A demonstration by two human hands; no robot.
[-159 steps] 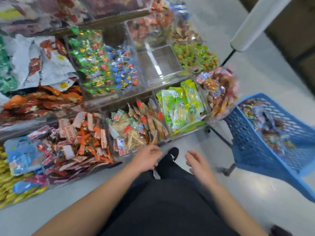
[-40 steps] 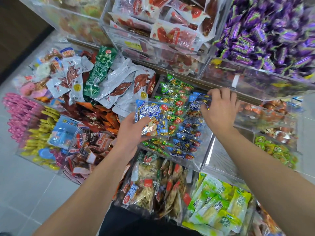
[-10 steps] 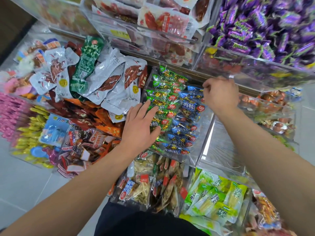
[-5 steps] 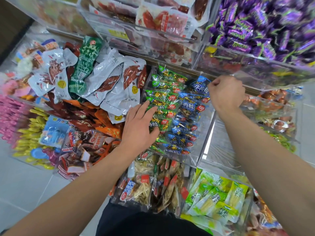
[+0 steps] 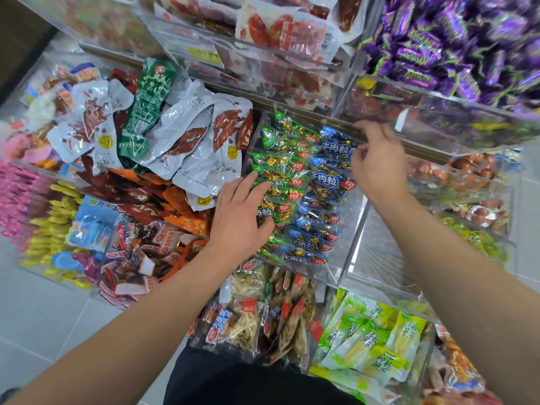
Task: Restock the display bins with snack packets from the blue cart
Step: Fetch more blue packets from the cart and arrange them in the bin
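Head view: two hands over one clear bin point(image 5: 347, 238), left hand point(image 5: 238, 217) spread flat on green packets point(image 5: 280, 168), right hand point(image 5: 377, 162) loosely curled, empty.

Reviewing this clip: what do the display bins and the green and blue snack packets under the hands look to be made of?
Display bin: clear rigid plastic, probably acrylic; the contents show through its walls and the edges catch bright glare.
Green packets and blue packets: thin glossy plastic film, partly see-through; crinkled with specular highlights, foil-wrapped pieces visible inside.
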